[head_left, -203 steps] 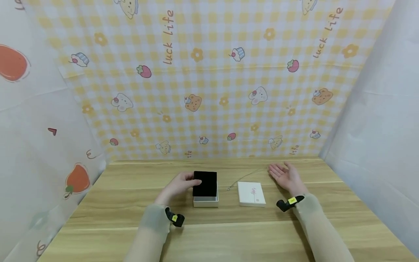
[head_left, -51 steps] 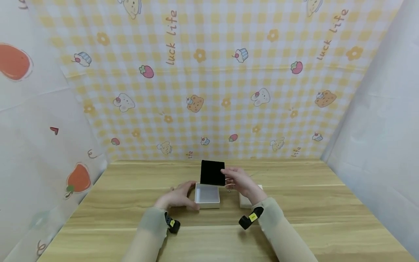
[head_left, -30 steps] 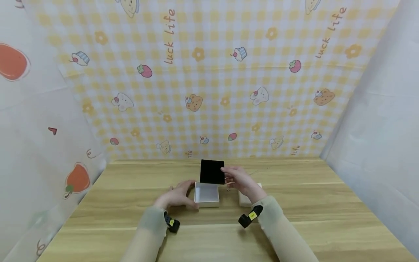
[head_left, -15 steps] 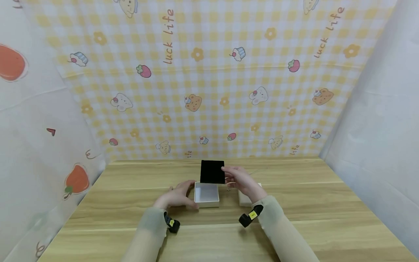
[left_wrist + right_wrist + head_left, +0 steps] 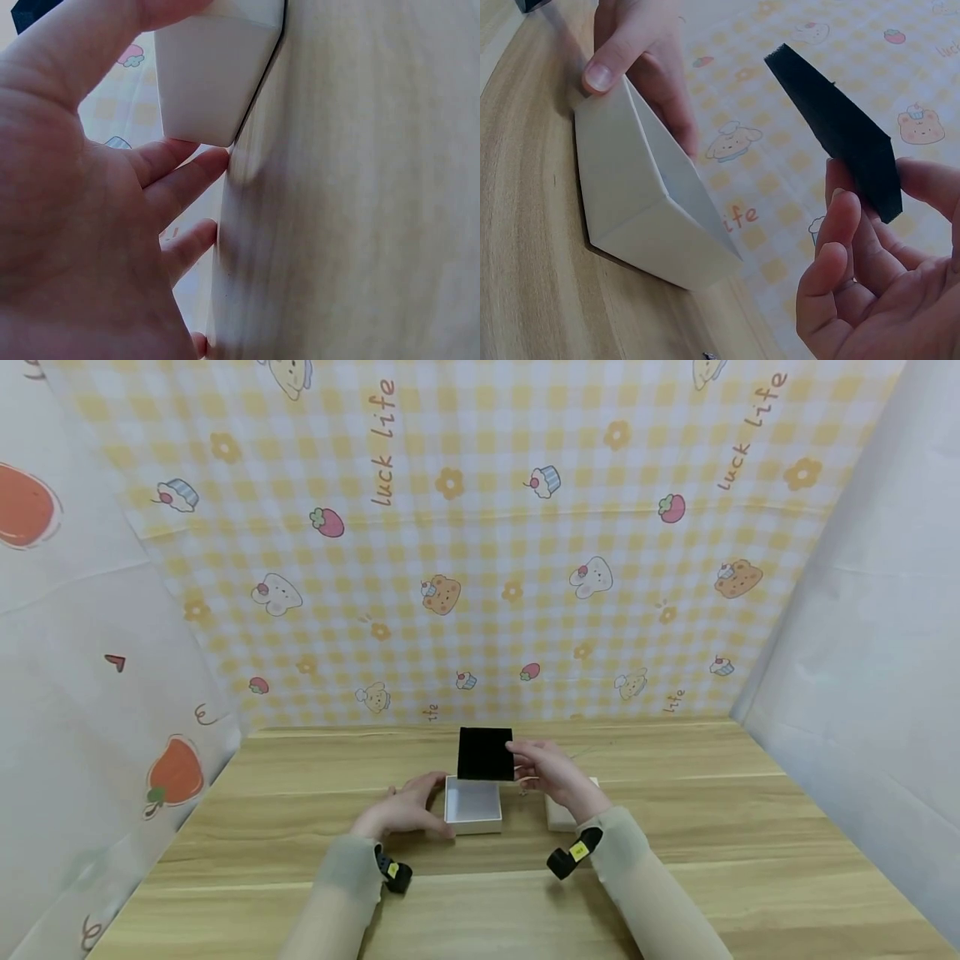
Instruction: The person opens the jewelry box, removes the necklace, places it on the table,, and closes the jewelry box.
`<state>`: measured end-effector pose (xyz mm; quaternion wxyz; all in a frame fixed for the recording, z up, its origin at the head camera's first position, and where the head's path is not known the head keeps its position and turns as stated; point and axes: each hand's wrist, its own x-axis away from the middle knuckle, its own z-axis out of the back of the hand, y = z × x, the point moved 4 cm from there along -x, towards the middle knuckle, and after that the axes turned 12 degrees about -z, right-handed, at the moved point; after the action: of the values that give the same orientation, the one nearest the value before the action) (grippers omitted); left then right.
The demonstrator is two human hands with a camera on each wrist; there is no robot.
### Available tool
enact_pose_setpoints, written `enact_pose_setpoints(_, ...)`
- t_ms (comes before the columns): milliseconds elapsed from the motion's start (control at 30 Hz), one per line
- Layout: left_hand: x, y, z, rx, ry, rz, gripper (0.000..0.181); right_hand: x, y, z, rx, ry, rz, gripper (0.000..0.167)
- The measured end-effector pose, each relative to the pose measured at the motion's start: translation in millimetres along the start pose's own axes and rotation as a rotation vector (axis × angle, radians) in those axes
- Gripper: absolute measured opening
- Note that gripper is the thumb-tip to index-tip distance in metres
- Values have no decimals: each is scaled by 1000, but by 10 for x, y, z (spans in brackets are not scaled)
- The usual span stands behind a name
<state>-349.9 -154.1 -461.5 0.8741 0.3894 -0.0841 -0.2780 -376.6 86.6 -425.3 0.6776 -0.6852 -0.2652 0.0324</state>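
Note:
My right hand (image 5: 553,774) pinches a thin square black velvet jewelry pad (image 5: 486,754) between thumb and fingers. It is raised above the far edge of a small white open box (image 5: 477,827), apart from it in the right wrist view. The box stands on the table, and its pale inside holds nothing that I can see. My left hand (image 5: 405,811) holds the box by its left side, thumb at the near corner and fingers at the far one. In the left wrist view the box wall (image 5: 214,82) sits between thumb and fingertips.
A white box lid (image 5: 559,817) lies on the wooden table (image 5: 480,910) at the right, partly hidden by my right hand and wrist. Behind that hand shows part of a thin necklace chain (image 5: 583,752). A checked cloth (image 5: 480,543) hangs behind the table.
Earlier my left hand held the black pad over the box while my right lay palm-up at right. Now my right holds the pad and my left grips the box. The last second shows almost no motion.

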Motion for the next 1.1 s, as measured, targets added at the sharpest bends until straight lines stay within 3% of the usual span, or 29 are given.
enact_pose_setpoints(367, 7, 10, 2, 4, -7, 3, 96, -24, 30, -37, 10, -8, -3, 17)
enact_pose_setpoints(700, 16, 24, 6, -11, -12, 4, 98, -49, 90, -47, 31, 53, -69, 22)
enact_pose_setpoints(1100, 15, 42, 12, -20, -13, 1, 97, -97, 152, -58, 79, 70, -76, 28)
